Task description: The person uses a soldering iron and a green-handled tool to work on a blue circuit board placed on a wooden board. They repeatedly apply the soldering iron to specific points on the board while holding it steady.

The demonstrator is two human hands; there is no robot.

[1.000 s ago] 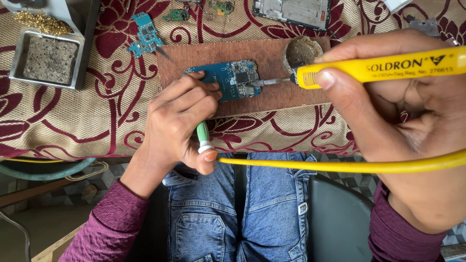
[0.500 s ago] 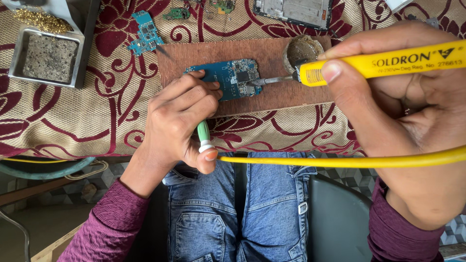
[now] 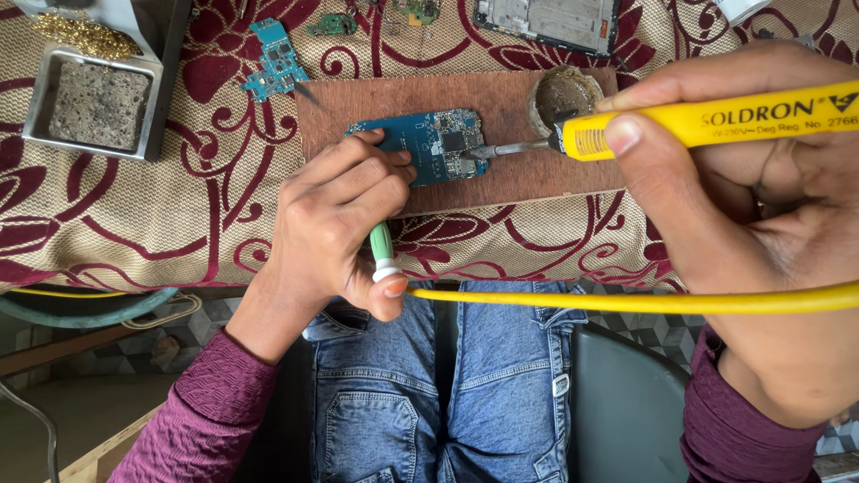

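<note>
A blue circuit board (image 3: 428,143) lies on a brown wooden board (image 3: 501,183). My left hand (image 3: 335,215) presses its fingertips on the circuit board's near left edge while gripping a green and white tool (image 3: 383,253) in the palm. My right hand (image 3: 743,197) holds a yellow soldering iron (image 3: 716,121), whose metal tip touches the circuit board's right edge. The iron's yellow cable (image 3: 626,300) runs across my lap.
A small round tin (image 3: 562,94) sits on the wooden board's far right corner. A metal tray with a grey sponge (image 3: 97,105) stands at far left, brass wool (image 3: 85,36) behind it. Other circuit boards (image 3: 273,58) and a phone frame (image 3: 548,20) lie on the patterned cloth.
The soldering iron's tip has shifted slightly left onto the circuit board's right edge. My left hand has stayed in place.
</note>
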